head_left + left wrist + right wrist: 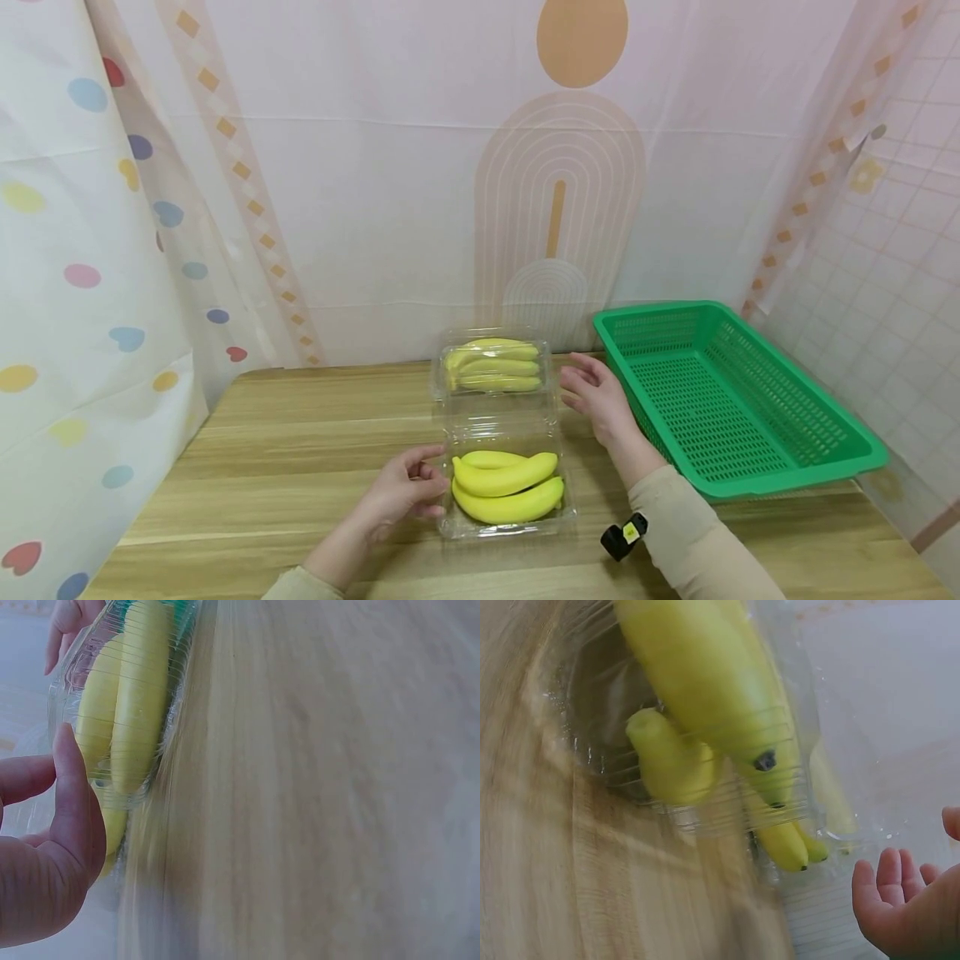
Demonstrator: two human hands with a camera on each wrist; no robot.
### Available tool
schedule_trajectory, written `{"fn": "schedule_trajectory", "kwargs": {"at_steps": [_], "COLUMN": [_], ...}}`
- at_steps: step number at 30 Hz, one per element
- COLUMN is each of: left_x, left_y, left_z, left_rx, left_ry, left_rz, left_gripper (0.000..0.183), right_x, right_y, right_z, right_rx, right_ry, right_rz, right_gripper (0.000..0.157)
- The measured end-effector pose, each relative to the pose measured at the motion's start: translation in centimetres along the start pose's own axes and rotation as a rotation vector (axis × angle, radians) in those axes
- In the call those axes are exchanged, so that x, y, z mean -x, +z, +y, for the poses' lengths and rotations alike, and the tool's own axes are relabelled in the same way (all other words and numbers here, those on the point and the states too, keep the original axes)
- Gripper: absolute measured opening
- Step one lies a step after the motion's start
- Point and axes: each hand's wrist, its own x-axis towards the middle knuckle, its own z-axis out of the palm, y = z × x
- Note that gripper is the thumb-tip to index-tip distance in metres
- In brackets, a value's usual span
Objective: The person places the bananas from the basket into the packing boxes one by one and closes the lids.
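In the head view, yellow bananas [504,504] lie in a clear plastic box [510,529] near the front of the table. Behind it, more bananas [498,367] show through clear plastic [437,375]; whether this is the front box's lid over a second box, I cannot tell. My left hand [405,487] is at the front box's left side, fingers loosely bent, fingertips at or very near its edge. To the right of the rear bananas is my right hand [596,396], its fingers loosely bent and holding nothing. In the right wrist view that hand [907,900] is apart from the plastic.
A green perforated basket [780,483] stands on the right of the wooden table [315,433], close to my right forearm. Patterned curtains [375,208] hang behind and at the sides. A small black device [621,540] is at my right sleeve.
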Motion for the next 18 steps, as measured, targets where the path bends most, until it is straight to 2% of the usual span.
{"fn": "schedule_trajectory", "kwargs": {"at_steps": [8, 18], "left_x": [-0.1, 0.0], "left_y": [0.0, 0.0], "left_z": [0.0, 0.1], "left_rx": [-0.005, -0.002], "left_ry": [0.001, -0.008], "left_rz": [-0.004, 0.002], "left_gripper": [0.067, 0.066], "right_x": [-0.6, -1.3], "right_y": [-0.1, 0.1], "right_z": [0.5, 1.1], "right_rx": [-0.068, -0.061], "right_ry": [0.112, 0.151], "right_rz": [0.014, -0.021], "right_gripper": [0.053, 0.052]}}
